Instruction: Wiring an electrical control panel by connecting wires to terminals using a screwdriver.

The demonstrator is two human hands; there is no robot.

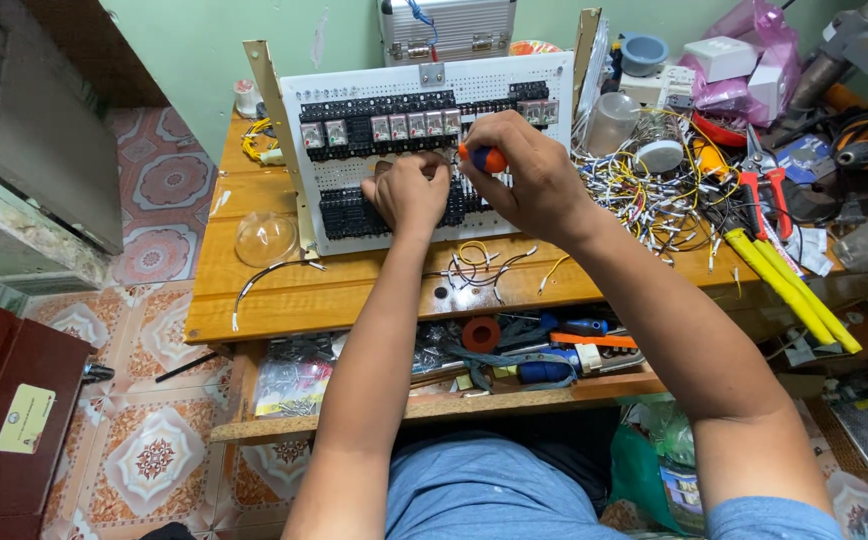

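Fingers (514, 150) of my right hand (529, 175) close around the orange-handled screwdriver (484, 158), light, stiff, best gripped at its handle, held against the white relay panel (424, 150); my left hand (409, 192) presses, curled, on terminal blocks (349, 212). Loose wires (644, 195) litter the counter (284, 290), right.

Perforated white metal panel (514, 225) carrying rows of black relay sockets: under my fingers, upright on the wooden table (254, 300). Clear plastic dome (266, 238): left of my fingers. Heap of cut white and yellow wires (644, 195): right. Small silver metal case (449, 30): behind the panel. Lower wooden shelf (434, 405) of tools: before.
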